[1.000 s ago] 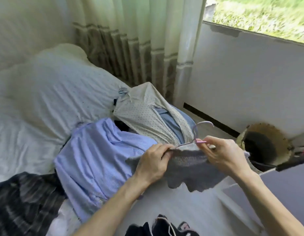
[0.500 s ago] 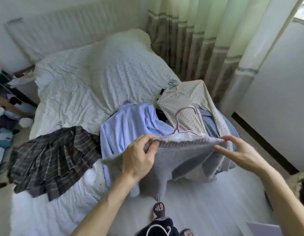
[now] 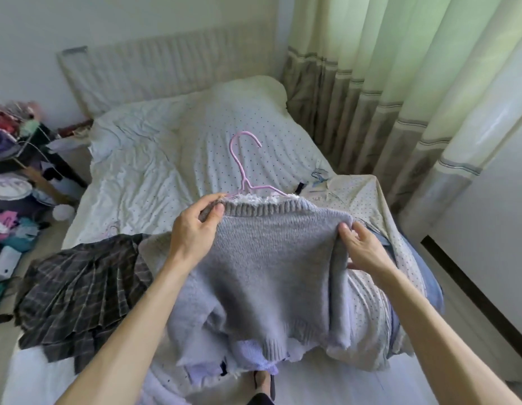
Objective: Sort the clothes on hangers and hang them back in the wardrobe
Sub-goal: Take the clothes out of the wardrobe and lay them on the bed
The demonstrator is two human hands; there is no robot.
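A grey knitted sweater point(image 3: 271, 264) hangs on a pink wire hanger point(image 3: 244, 168), held up over the bed. My left hand point(image 3: 195, 229) pinches the ribbed neckline at its left end. My right hand point(image 3: 362, 247) grips the sweater's right shoulder, thumb on top. White lace shows at the collar under the hanger. A light blue garment point(image 3: 239, 366) lies beneath the sweater. A dark plaid pleated skirt point(image 3: 78, 290) lies on the bed to the left. A cream dotted shirt point(image 3: 362, 194) on a blue hanger lies to the right.
The bed point(image 3: 154, 159) with a dotted white sheet fills the middle; its headboard stands at the back. Green curtains point(image 3: 400, 83) hang on the right. A cluttered pile of items point(image 3: 11, 176) stands at the left. A sandalled foot point(image 3: 264, 384) shows below.
The sweater and hanger have been lifted and spread wider between my hands. The view has swung left from the window corner onto the bed. My right hand now grips the shoulder.
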